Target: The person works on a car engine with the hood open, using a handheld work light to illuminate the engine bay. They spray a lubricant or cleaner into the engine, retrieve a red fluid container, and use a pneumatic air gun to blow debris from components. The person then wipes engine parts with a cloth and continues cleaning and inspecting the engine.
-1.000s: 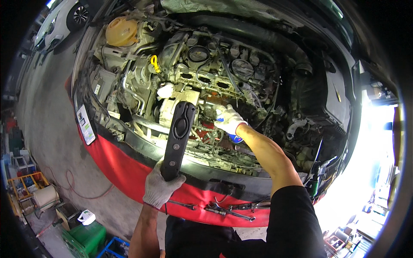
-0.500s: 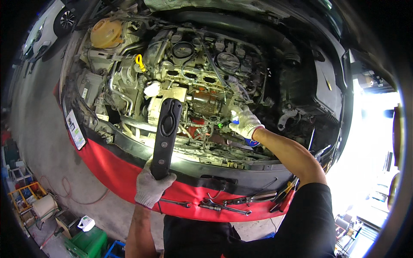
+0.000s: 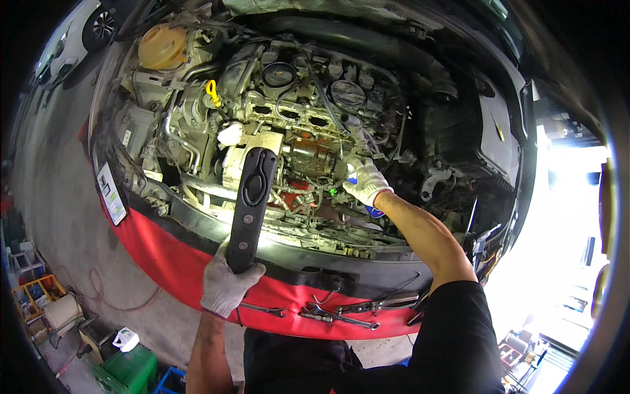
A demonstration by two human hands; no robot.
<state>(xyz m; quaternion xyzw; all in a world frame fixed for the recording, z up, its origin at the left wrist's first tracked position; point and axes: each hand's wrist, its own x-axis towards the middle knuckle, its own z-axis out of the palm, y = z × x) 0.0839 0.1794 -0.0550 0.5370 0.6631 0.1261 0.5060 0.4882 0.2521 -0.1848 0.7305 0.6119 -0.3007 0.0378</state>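
Observation:
My left hand (image 3: 226, 287), in a grey knit glove, is closed around the lower end of a black work light (image 3: 252, 207), which stands upright over the front of the engine bay. Its light falls on the engine (image 3: 308, 154). Deeper in, at the right of the open intake ports (image 3: 289, 114), my gloved right hand (image 3: 365, 182) is closed around a blue thing, perhaps a can (image 3: 374, 212). Only its ends show past the glove, so its kind stays unclear. Near those fingers lies a small green part (image 3: 332, 192).
A red cover (image 3: 157, 253) drapes the car's front edge. On it lie a wrench (image 3: 354, 320), locking pliers (image 3: 377, 303) and other tools. A phone (image 3: 111, 197) rests at the left corner. A yellow dipstick handle (image 3: 212, 93) sticks up. An orange tank (image 3: 162, 47) sits far left.
My right hand, with the blue thing, has shifted slightly left. The left hand and work light have drifted slightly left too, and the whole view has moved a little.

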